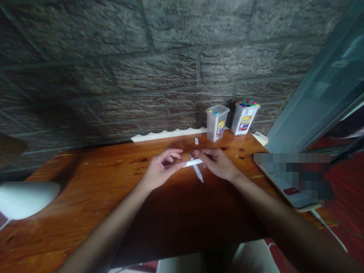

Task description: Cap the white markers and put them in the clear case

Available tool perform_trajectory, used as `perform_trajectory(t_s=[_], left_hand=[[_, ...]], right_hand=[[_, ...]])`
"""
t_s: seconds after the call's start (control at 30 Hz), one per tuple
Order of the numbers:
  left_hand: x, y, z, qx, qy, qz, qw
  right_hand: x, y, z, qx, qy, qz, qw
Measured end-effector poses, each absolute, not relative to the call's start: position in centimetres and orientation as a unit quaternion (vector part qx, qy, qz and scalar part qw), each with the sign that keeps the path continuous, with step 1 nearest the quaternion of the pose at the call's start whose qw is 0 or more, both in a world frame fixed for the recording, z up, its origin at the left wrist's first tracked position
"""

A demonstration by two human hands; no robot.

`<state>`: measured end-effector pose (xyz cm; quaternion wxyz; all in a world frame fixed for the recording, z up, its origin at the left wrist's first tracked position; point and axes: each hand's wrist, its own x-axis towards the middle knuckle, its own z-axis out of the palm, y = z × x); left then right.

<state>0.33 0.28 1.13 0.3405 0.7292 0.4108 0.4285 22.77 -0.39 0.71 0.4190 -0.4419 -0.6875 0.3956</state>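
Note:
A white marker (192, 162) is held level above the table, its left end between the thumb and fingers of my left hand (163, 167). My right hand (215, 162) pinches the other end. Beneath it a second marker (198, 173) lies slanted on the wood, its dark tip toward me and its far end partly hidden. A loose white cap (196, 141) rests just beyond my hands. Farther back stands a clear plastic box (213, 127) with a few markers showing inside. Beside it, a similar box (241, 120) is packed with markers with coloured ends.
The wooden table (113, 178) backs onto a stone-block wall (127, 83), with a wavy white strip (170, 134) along its far edge. A white lamp shade (28, 199) is at the left. On the right lies a flat device (281, 185), partly blurred out, with a white cable (328, 227).

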Motion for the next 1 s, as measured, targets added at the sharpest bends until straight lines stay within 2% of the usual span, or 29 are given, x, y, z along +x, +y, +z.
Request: perform_trajectory(t_s=[0.17,0.33,0.5,0.7,0.87,1.0], left_hand=[[0.0,1.2,1.0,0.608,0.446,0.484,0.444],[0.1,1.5,0.5,0.570,0.460,0.464,0.498],[0.1,1.2,0.8,0.554,0.430,0.483,0.525],[0.5,1.5,1.3,0.455,0.403,0.527,0.595],[0.7,2.0,0.9,0.408,0.392,0.592,0.574],[0.7,2.0,0.3,0.460,0.396,0.558,0.566]], right_hand=[[23.2,0.4,0.8,-0.427,-0.567,0.472,0.523],[23.3,0.8,0.7,-0.424,-0.488,0.512,0.566],[23.3,0.7,0.8,-0.440,-0.489,0.523,0.542],[23.3,0.1,0.9,-0.398,-0.641,0.519,0.400],[23.5,0.3,1.3,-0.434,-0.597,0.502,0.451],[23.5,0.5,1.3,-0.432,-0.556,0.526,0.477]])
